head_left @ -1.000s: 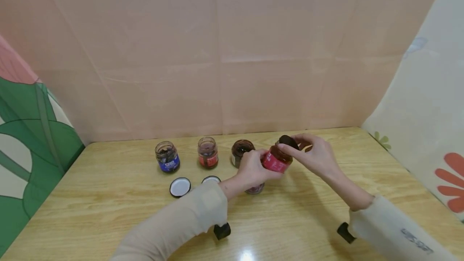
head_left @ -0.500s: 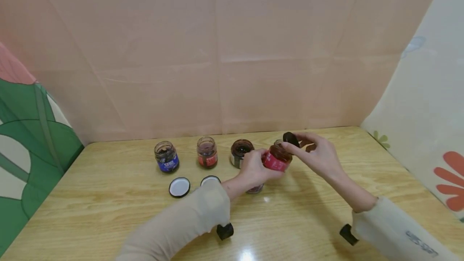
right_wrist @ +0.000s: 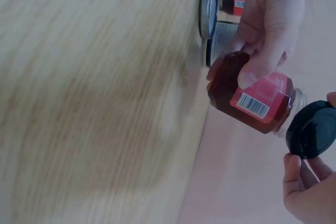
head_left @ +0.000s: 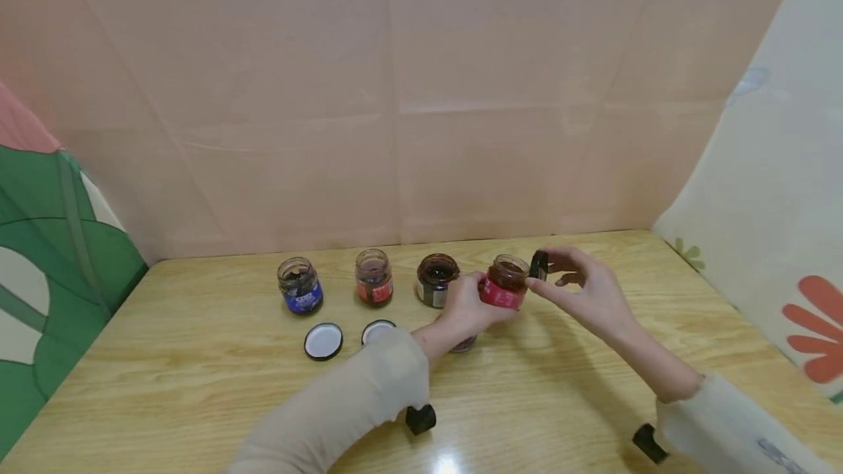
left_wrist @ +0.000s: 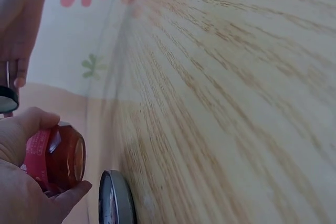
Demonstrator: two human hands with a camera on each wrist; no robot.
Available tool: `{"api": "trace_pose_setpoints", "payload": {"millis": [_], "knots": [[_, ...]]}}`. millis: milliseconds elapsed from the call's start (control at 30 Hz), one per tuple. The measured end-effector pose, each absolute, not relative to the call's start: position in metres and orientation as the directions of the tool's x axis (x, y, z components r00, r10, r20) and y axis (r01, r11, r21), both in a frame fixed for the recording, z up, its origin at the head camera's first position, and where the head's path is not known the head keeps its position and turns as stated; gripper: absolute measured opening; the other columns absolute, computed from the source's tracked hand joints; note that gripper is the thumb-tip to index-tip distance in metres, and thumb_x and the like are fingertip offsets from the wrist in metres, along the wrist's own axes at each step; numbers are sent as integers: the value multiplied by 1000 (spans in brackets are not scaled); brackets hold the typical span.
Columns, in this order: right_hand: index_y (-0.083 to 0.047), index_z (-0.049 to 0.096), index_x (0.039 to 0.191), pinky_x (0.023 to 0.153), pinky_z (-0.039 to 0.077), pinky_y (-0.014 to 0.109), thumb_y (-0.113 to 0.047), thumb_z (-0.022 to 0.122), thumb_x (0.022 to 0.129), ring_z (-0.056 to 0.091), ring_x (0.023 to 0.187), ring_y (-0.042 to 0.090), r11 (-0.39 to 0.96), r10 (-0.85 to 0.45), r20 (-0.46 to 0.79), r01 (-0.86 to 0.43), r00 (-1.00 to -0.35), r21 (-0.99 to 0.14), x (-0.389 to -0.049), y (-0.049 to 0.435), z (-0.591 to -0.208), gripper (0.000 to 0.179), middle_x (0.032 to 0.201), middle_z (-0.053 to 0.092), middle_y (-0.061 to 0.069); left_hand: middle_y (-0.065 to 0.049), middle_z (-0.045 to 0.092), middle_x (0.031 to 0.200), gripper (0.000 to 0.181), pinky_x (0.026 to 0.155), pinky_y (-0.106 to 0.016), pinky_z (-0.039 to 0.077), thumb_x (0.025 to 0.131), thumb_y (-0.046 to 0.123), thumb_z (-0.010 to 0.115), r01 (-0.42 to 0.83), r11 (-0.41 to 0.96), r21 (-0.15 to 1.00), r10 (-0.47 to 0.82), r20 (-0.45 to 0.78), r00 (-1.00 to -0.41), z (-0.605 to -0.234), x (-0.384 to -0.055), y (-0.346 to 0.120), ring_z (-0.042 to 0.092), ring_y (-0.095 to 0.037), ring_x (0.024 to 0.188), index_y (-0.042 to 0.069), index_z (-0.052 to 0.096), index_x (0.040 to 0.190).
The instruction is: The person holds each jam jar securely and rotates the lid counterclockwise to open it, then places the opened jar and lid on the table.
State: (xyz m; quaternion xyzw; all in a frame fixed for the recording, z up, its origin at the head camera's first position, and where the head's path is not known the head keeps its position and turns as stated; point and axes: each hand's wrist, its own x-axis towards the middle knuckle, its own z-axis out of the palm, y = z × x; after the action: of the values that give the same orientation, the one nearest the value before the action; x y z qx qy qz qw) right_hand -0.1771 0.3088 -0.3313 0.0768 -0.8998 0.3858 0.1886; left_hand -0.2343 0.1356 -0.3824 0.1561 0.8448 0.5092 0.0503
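In the head view my left hand (head_left: 466,307) grips a glass jar (head_left: 503,294) of reddish-brown jam with a pink-red label. Its mouth is uncovered and faces up. My right hand (head_left: 593,298) pinches a black lid (head_left: 540,266), held on edge just right of the jar's rim. The right wrist view shows the lid's dark top (right_wrist: 312,129) close beside the jar's glass neck, and the left thumb lies across the label (right_wrist: 262,98). From the left wrist view, the jar (left_wrist: 65,156) appears above the tabletop, and the lid's pale underside (left_wrist: 7,103) is visible.
Three uncovered jars stand behind: a blue-labelled jar (head_left: 303,291), a red-labelled jar (head_left: 374,282) and a dark jar (head_left: 431,291). Before them lie upturned lids, one lid (head_left: 323,341) at left, another lid (head_left: 377,329) beside it, a third lid (head_left: 465,344) partly hidden by the left hand.
The black lid has come off the jar's mouth and moved right, turning on edge in the right hand. The jar has tipped from a rightward lean to nearly upright.
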Motion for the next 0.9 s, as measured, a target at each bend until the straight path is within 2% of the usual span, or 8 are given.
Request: {"api": "trace_pose_setpoints", "payload": {"millis": [233,433,500,700,900], "knots": [[-1,54,125,76,50,13,-19,76,83,60,92,0,650,-16,342,-270,-939,-711,-173,313,-336,51,113,64,17,-8,68,108,61,84,-30,52,69,20,87,215,434,875,291,90,-952,-387,-236,139,63,-20,99,5,59,122],[-3,49,135,78,52,23,-25,74,84,64,97,27,702,-37,262,-212,-964,-680,-168,316,-340,60,124,59,20,-11,68,108,63,86,-33,52,68,20,87,164,439,883,226,68,-972,-391,-239,144,64,-23,100,3,58,122],[-3,49,136,78,52,27,-26,74,85,63,98,32,722,-48,252,-208,-967,-659,-167,317,-342,61,126,58,20,-11,67,108,62,86,-34,52,69,20,87,151,448,881,211,60,-976,-392,-241,146,64,-24,100,3,58,121],[-2,54,129,79,52,25,-23,75,83,61,102,33,743,-78,275,-240,-958,-625,-165,316,-347,55,118,63,17,-11,66,108,59,85,-33,52,69,18,86,161,461,873,210,69,-975,-393,-244,153,62,-24,99,4,58,119],[-2,57,125,79,52,24,-23,77,81,59,102,32,738,-101,265,-251,-959,-626,-165,315,-350,53,117,64,14,-11,66,107,56,84,-31,52,68,14,86,179,461,869,214,87,-973,-393,-248,158,63,-23,98,4,58,116]]}}
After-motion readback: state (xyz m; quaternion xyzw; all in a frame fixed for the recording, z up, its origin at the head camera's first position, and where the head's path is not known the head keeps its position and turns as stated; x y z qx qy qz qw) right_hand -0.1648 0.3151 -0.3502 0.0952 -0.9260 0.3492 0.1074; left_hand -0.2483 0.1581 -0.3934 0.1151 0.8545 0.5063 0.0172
